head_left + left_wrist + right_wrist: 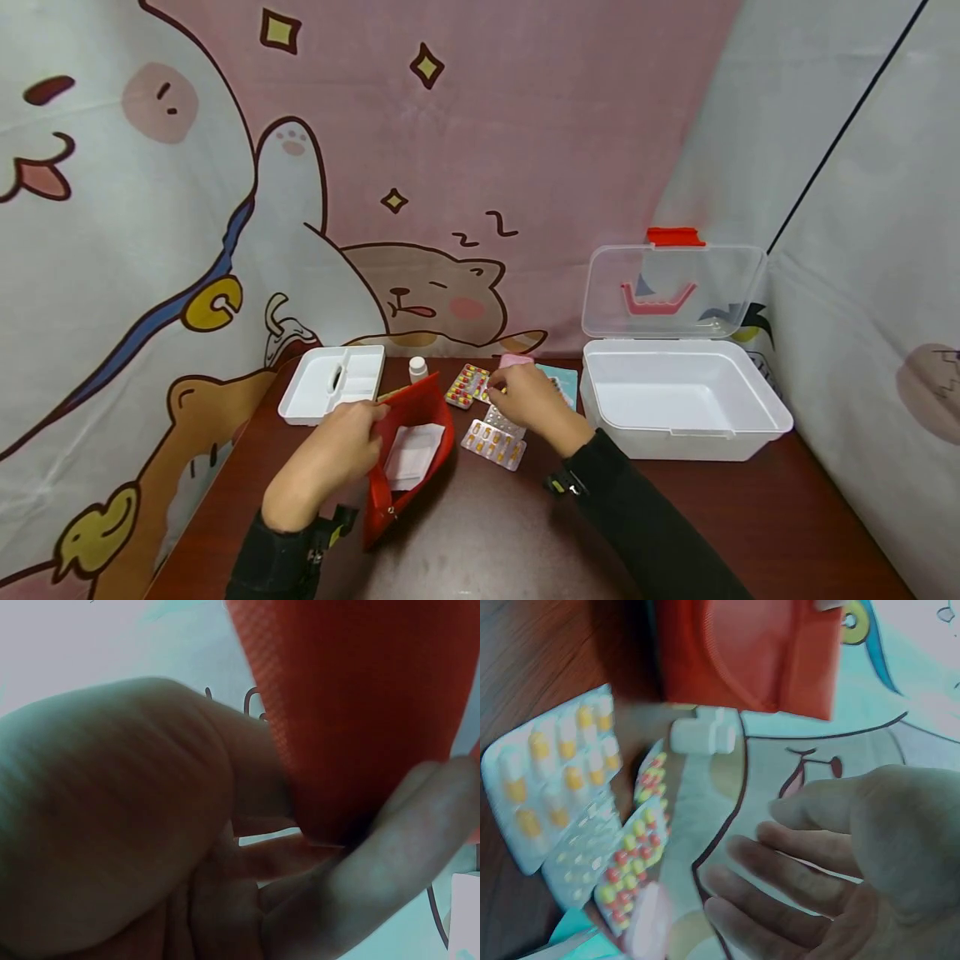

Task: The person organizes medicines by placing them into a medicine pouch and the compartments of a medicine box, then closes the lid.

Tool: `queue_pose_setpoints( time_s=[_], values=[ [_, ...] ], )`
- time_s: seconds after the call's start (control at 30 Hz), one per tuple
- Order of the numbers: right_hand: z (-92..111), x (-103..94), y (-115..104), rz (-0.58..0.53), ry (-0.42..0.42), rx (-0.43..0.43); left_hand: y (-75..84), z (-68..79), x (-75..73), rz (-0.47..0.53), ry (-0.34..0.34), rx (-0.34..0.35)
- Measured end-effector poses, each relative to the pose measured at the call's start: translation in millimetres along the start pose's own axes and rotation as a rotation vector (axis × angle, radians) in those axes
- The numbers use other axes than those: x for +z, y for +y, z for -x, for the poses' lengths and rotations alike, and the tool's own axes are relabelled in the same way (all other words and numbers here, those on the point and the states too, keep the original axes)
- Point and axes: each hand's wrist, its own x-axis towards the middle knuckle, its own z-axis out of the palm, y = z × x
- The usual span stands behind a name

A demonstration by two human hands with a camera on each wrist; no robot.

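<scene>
My left hand [330, 458] grips the upper left edge of a red pouch [433, 393], pinched between thumb and fingers in the left wrist view. The pouch gapes, showing a white packet [412, 457] inside. Over the blister packs hovers my right hand [536, 402]; its fingers are loosely bent and hold nothing in the right wrist view. Near it lie a blister pack of yellow-and-white capsules [493, 445], a pack with small pale bumps [581, 859] and packs of red-and-yellow capsules [467, 386]. My right hand partly hides these in the head view.
A white box [686, 446] with its clear lid [675, 275] raised stands at the right. Behind the pouch are a small white bottle [417, 368] and a white compartment case [311, 383]. A teal packet [566, 383] and a pink item [516, 361] lie by the wall.
</scene>
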Motion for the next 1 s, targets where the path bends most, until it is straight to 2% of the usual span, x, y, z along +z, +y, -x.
queue_pose_setpoints(
  time_s=[0.13, 0.23, 0.37, 0.5, 0.77, 1.0],
  values=[
    [1.7, 10.7, 9.7, 0.045, -0.097, 0.061, -0.9, -0.3, -0.2, 0.006, -0.003, -0.004],
    [3.7, 20.8, 14.2, 0.071, -0.159, 0.052, -1.0, -1.0, -0.2, 0.009, -0.004, -0.005],
    [7.1, 32.1, 13.6, 0.112, -0.235, 0.072, -0.9, -1.6, -0.7, 0.012, -0.011, -0.002],
    [9.9, 41.3, 9.3, 0.151, -0.297, 0.13, -1.4, -1.6, -1.4, 0.005, -0.012, 0.009],
    [13.3, 50.5, 7.6, 0.239, -0.284, 0.069, -1.2, -2.1, -2.0, 0.0, -0.004, 0.028],
    [14.4, 51.5, 5.7, 0.225, -0.273, 0.047, -1.7, -1.8, -1.3, -0.009, -0.009, 0.01]
  ],
)
